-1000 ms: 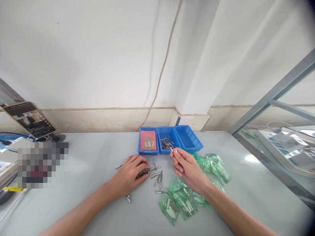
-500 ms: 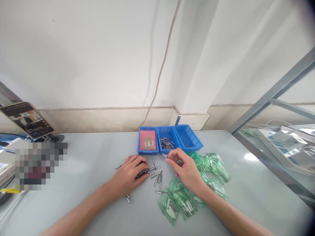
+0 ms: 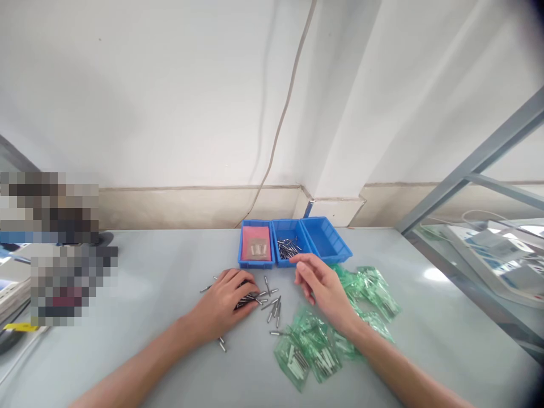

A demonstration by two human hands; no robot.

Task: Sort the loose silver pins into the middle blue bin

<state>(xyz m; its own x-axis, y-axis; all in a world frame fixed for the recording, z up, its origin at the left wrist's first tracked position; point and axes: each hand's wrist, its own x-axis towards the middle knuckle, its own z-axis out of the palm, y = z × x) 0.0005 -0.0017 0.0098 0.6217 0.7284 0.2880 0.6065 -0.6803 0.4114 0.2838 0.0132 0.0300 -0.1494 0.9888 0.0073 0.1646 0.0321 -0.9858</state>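
My left hand lies palm down, fingers curved into a loose cup over a heap of slim, dark-and-silver metal pins; the pins show between my thumb and forefinger, though whether I grip them or only cover them I cannot tell. A few loose silver pins are scattered just to the right of those fingertips, others peek out beyond my knuckles, and a couple lie near my left wrist.

My right hand hovers with its forefinger stretched out and the thumb close below, a narrow space between them; I cannot tell whether they pinch anything. Just ahead of that forefinger is the middle blue plastic bin, with a jumble of metal pins inside. To its left, ahead of my left fingers, the left blue plastic bin carries a flat pink packet under a small clear pouch. The right blue plastic bin sits beyond my right knuckles. Crinkled green translucent plastic bags spread around and below my right hand, the nearest showing pins and white strips inside.
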